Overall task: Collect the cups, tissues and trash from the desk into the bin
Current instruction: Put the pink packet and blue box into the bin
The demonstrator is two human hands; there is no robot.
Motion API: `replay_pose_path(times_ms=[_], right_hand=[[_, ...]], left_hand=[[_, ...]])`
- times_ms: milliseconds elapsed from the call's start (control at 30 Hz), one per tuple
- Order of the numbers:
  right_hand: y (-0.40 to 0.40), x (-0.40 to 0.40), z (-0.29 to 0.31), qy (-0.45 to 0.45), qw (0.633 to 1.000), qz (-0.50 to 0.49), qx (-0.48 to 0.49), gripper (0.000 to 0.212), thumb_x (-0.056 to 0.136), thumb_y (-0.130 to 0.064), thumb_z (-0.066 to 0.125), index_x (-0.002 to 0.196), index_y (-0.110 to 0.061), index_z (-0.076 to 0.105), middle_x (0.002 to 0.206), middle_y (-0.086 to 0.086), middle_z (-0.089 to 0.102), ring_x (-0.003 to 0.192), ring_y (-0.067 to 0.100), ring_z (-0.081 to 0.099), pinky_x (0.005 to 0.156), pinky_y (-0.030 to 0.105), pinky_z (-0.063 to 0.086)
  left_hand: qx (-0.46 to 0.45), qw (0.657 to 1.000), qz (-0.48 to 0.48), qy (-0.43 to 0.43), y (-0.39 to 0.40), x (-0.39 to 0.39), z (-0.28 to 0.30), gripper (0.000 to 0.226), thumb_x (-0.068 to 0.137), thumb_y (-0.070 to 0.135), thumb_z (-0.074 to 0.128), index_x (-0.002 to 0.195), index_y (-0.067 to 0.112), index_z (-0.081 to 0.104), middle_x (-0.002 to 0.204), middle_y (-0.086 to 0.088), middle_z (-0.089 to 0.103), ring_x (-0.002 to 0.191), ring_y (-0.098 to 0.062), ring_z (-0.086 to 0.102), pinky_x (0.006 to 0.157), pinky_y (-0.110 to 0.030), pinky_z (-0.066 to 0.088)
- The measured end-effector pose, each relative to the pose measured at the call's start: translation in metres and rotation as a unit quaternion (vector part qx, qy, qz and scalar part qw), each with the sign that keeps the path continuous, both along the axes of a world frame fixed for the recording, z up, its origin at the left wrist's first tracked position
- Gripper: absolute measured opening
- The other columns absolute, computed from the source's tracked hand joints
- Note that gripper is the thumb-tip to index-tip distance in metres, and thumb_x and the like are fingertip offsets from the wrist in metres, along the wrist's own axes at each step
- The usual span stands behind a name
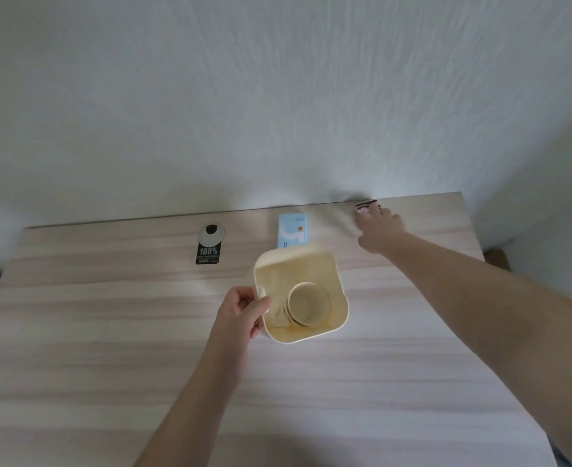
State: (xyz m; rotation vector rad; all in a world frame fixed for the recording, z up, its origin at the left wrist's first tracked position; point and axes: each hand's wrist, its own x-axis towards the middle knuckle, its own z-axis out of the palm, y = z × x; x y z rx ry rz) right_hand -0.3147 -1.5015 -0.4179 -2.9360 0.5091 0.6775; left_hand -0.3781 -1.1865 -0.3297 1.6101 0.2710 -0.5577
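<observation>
Reading "100%", a black tag (pixel 208 255) lies on the desk (pixel 109 332). Left hand (pixel 241 311) grips the cream bin (pixel 311 261) holding stacked cups (pixel 308 303); right hand (pixel 379 230) pinches a small wrapper (pixel 365 204) at the far edge, near a blue tissue pack (pixel 292 229).

A black hang tag printed "100%" (pixel 208 255) lies beside a round grommet hole (pixel 211 232) near the pale wood-grain desk's (pixel 109 348) back edge, below a white textured wall (pixel 244 96).

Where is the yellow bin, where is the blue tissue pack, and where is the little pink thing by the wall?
bin (pixel 340 294): head view, on its right wall.
tissue pack (pixel 292 229): head view, on its blue front.
pink thing (pixel 363 210): head view, on the part showing beyond the right hand (pixel 380 232).
</observation>
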Motion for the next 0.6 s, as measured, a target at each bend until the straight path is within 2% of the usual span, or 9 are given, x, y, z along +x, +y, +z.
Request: replay_pose_path(times_ms=[67, 167, 367, 433, 533, 600], right_hand=[[0.004, -0.009, -0.008, -0.024, 1.000, 0.001, 0.004, 0.060, 0.090, -0.011, 0.050, 0.145, -0.017, 0.028, 0.154, 0.022, 0.016, 0.133, 0.039, 0.029, 0.101, 0.046, 0.040], [0.011, -0.023, -0.014, -0.071, 0.997, 0.023, -0.037, 0.052, 0.089, 0.000, 0.044, 0.139, -0.010, 0.035, 0.147, 0.026, 0.027, 0.120, 0.038, 0.041, 0.089, 0.046, 0.046], [0.006, -0.059, -0.023, -0.094, 0.991, 0.064, -0.070, 0.046, 0.089, 0.001, 0.043, 0.134, -0.009, 0.040, 0.132, 0.018, 0.047, 0.102, 0.033, 0.055, 0.074, 0.039, 0.049], [0.002, -0.066, -0.017, -0.087, 0.995, 0.039, -0.043, 0.045, 0.089, 0.000, 0.041, 0.133, -0.011, 0.040, 0.123, 0.014, 0.055, 0.096, 0.032, 0.059, 0.068, 0.037, 0.046], [-0.001, -0.079, 0.000, -0.105, 0.991, -0.045, 0.065, 0.041, 0.088, -0.002, 0.044, 0.127, -0.016, 0.043, 0.099, 0.008, 0.061, 0.081, 0.033, 0.060, 0.058, 0.032, 0.037], [0.000, -0.091, 0.016, -0.125, 0.979, -0.090, 0.132, 0.037, 0.091, -0.012, 0.049, 0.127, -0.019, 0.047, 0.091, 0.005, 0.063, 0.077, 0.031, 0.058, 0.059, 0.029, 0.037]], left_hand=[[0.001, 1.000, 0.001, 0.000, 0.004, -0.002, 0.000, 0.034, 0.070, 0.023, 0.067, 0.096, 0.005, 0.055, 0.069, -0.002, 0.050, 0.057, -0.011, 0.041, 0.058, -0.031, 0.031], [0.003, 1.000, 0.003, 0.001, 0.009, -0.006, -0.002, 0.032, 0.071, 0.023, 0.068, 0.095, 0.006, 0.056, 0.068, 0.000, 0.050, 0.057, -0.011, 0.040, 0.060, -0.032, 0.032], [-0.002, 1.000, -0.010, 0.005, 0.013, -0.018, 0.000, 0.041, 0.070, 0.025, 0.069, 0.101, 0.002, 0.056, 0.065, 0.003, 0.050, 0.052, -0.009, 0.039, 0.057, -0.032, 0.031], [-0.006, 1.000, -0.019, 0.003, 0.013, -0.021, 0.003, 0.040, 0.070, 0.025, 0.069, 0.101, 0.002, 0.056, 0.064, 0.005, 0.050, 0.052, -0.009, 0.039, 0.058, -0.032, 0.031], [-0.019, 0.999, -0.036, 0.000, 0.014, -0.025, 0.007, 0.039, 0.071, 0.025, 0.070, 0.101, 0.004, 0.056, 0.065, 0.005, 0.052, 0.054, -0.009, 0.040, 0.058, -0.032, 0.032], [-0.027, 0.999, -0.047, 0.000, 0.014, -0.027, 0.009, 0.040, 0.071, 0.024, 0.070, 0.101, 0.003, 0.055, 0.064, 0.005, 0.051, 0.054, -0.009, 0.040, 0.059, -0.032, 0.032]])
